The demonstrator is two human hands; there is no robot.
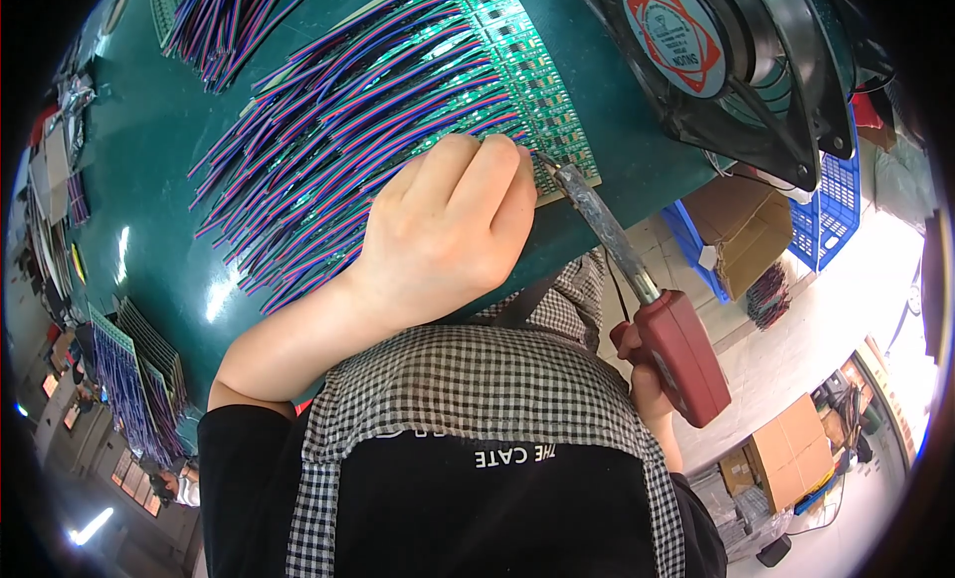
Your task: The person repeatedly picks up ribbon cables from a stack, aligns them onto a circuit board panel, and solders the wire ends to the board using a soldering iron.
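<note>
Two hands work at the near edge of the green desk (149, 180). The left hand (448, 225) is curled into a loose fist over the ribbon of red, blue and purple wires (328, 130), fingertips pressed down where the wire ends meet the strip of green circuit boards (527, 71); whether it pinches one wire cannot be told, since the fingers hide the contact. The right hand (647, 374), mostly hidden, grips the red handle of the soldering iron (637, 280), whose tip rests at the near end of the strip, just beside the left fingertips.

Risks, as judged: the hot tip lies so near the left fingers that a small slip could burn them; a tip held too long could scorch insulation or bridge neighbouring pads; the strip sits at the desk edge and could slide off if the pressing hand lifts.

Containers: a blue plastic crate (831, 205) stands on the floor beyond the desk's right side, contents not discernible; an open cardboard box (746, 230) beside it looks empty from here; a closed carton (791, 449) lies nearer. A black fan (736, 61) sits at the far right corner.
</note>
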